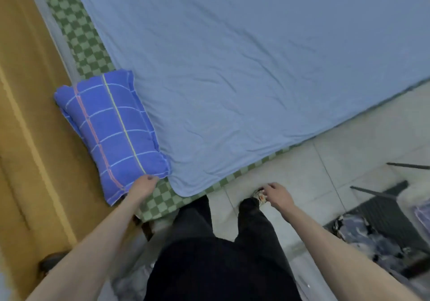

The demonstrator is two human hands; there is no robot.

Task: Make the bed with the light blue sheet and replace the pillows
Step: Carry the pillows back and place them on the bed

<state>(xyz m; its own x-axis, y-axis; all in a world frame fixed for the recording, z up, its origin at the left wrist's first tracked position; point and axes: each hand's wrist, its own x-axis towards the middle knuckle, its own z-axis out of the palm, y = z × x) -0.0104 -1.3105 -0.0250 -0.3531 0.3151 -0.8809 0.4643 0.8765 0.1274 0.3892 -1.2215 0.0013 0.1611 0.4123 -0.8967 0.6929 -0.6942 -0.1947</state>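
Note:
The light blue sheet lies spread over the bed, with light creases near its middle. A green checked mattress cover shows along the sheet's left and near edges. A blue pillow with pink, yellow and white grid lines lies at the bed's left end against the wooden headboard. My left hand grips the pillow's near edge. My right hand hangs over the tiled floor beside the bed, fingers loosely curled, holding nothing.
A yellow-brown wooden headboard runs down the left side. Pale floor tiles lie to the right of the bed. A dark woven chair with patterned fabric on it stands at the lower right. My dark-trousered legs are below.

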